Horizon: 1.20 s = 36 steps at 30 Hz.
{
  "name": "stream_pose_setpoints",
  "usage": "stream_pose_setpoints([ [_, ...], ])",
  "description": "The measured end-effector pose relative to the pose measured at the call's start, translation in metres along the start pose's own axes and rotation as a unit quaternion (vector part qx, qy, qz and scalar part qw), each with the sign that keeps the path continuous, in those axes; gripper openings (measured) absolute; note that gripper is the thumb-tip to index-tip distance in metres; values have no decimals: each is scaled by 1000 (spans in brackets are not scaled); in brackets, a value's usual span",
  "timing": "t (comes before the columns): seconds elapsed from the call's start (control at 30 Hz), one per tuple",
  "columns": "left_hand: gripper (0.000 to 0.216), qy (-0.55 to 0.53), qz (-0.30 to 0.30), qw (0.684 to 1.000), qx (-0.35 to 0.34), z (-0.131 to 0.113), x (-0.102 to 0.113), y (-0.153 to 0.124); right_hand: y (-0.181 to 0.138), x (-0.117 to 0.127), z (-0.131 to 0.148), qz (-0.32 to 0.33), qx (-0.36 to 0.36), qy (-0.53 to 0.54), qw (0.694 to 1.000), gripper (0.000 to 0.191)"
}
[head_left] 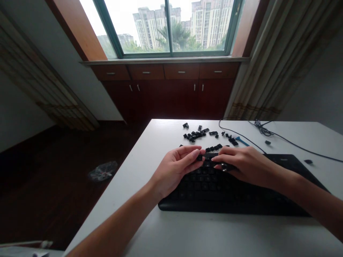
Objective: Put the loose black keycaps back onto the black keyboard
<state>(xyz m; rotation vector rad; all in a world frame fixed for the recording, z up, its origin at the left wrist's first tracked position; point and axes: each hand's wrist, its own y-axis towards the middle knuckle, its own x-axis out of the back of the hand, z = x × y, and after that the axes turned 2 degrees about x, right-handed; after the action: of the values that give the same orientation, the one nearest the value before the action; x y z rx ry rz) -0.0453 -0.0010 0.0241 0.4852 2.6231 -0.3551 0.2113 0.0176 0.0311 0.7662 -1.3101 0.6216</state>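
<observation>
A black keyboard (pixel 203 196) lies on the white table, partly hidden under both hands. My left hand (pixel 177 166) is over its upper left part, thumb and fingers pinched on a small black keycap (pixel 199 157). Close beside it, my right hand (pixel 241 162) rests over the upper rows with its fingers bent together. A dark object with a shiny end (pixel 224 166) shows under the right fingers; its kind is not clear. Beyond the hands lie several loose black keycaps (pixel 197 135), with a short row of keycaps (pixel 213 148) just behind the keyboard.
A blue-handled tool (pixel 242 141) lies behind the keyboard. A black cable (pixel 264 130) is bundled and runs across the table (pixel 128 178) to the right. A small dark piece (pixel 308 161) lies at the right. Clear plastic (pixel 103 171) is on the floor at the left.
</observation>
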Motion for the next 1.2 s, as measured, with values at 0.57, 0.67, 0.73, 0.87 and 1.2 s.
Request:
stream_pose_setpoints([
  [0.57,20,-116,-18,992,53,-3,2,1,6,10,1,-47,1,42,998,50],
  [0.67,20,-130,-6,991,41,-2,3,0,17,14,12,-105,-19,109,988,46],
  [0.73,19,-141,-4,989,41,-2,3,0,28,16,22,-135,-24,144,980,37],
  [0.87,20,-163,2,985,63,-3,2,1,47,18,39,-152,7,183,971,28],
  [1.2,16,-190,-83,977,40,-8,-1,3,69,21,48,-304,-124,689,647,57],
])
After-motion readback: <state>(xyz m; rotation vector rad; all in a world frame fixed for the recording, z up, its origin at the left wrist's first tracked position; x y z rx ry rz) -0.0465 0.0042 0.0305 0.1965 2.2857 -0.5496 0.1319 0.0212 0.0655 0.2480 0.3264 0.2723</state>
